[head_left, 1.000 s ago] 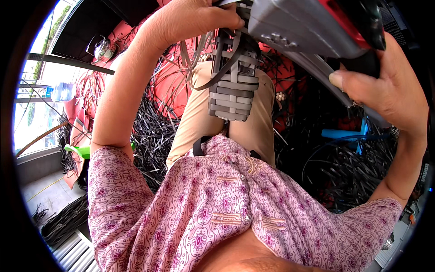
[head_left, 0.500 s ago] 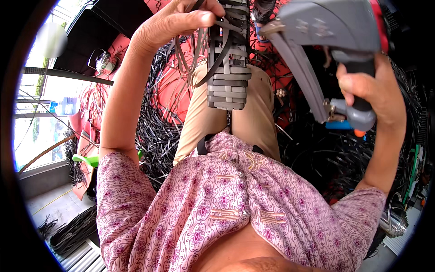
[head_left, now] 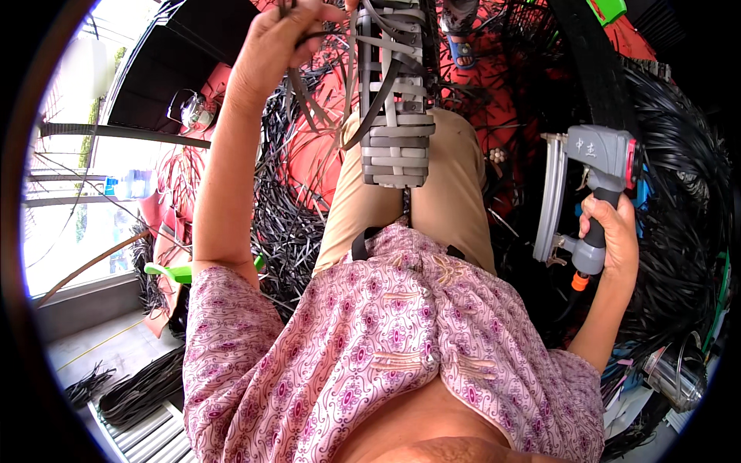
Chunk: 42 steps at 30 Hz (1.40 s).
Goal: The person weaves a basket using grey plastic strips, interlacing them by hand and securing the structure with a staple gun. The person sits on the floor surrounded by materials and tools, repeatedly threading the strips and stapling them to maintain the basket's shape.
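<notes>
Nail gun (head_left: 602,150) shifted rightward; right grip (head_left: 617,230) holds it

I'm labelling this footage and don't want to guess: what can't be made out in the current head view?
All in the head view:
Woven grey piece: its far end is cut off by the upper edge.
Left hand: its own fingers hide just how it meets the loose strips.
Right hand: its palm's contact with the grey power tool is hidden by the hand itself.
Sandalled foot: the rest of that person is cut off above.
</notes>
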Each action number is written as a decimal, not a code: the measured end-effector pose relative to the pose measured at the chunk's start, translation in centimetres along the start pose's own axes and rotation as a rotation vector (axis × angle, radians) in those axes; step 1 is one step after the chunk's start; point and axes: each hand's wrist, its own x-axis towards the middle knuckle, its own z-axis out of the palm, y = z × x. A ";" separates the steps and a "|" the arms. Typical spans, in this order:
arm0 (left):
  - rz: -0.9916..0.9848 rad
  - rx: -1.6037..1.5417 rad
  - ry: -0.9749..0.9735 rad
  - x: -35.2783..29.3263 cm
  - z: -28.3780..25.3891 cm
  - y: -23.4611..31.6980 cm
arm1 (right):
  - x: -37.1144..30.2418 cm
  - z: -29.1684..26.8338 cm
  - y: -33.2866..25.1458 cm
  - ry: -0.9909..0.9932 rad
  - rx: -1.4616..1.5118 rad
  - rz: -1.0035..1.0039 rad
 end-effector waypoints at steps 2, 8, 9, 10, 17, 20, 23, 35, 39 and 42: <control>-0.009 -0.072 0.128 0.9 -2.0 -0.7 | -0.2 -0.3 0.5 0.048 -0.004 0.041; -0.199 -0.419 0.154 1.3 -7.3 -4.7 | -0.7 -0.9 4.1 0.186 0.078 0.123; -0.207 -0.441 0.130 1.8 -7.8 -5.8 | -1.0 -0.7 4.1 0.209 0.079 0.130; -0.216 -0.461 0.111 1.9 -7.9 -5.7 | -1.1 -0.5 4.0 0.227 0.077 0.136; -0.272 -0.579 0.109 1.6 -10.4 -6.5 | -0.7 0.2 4.3 0.211 0.072 0.097; -0.242 -0.436 0.310 2.1 -9.5 -6.5 | -0.6 -0.4 4.8 0.218 0.031 0.119; -0.071 -0.345 0.386 1.9 -9.7 -6.0 | -0.8 -0.8 4.8 0.215 -0.033 0.137; 0.681 -0.050 0.971 -7.1 -6.4 10.7 | -0.5 -1.7 6.8 0.242 -0.023 0.153; 0.602 0.509 0.348 -6.3 1.6 8.0 | -0.6 -2.2 8.1 0.208 -0.049 0.068; 0.302 0.463 -0.064 -3.6 5.5 8.0 | -0.7 -1.8 7.2 0.212 -0.030 0.100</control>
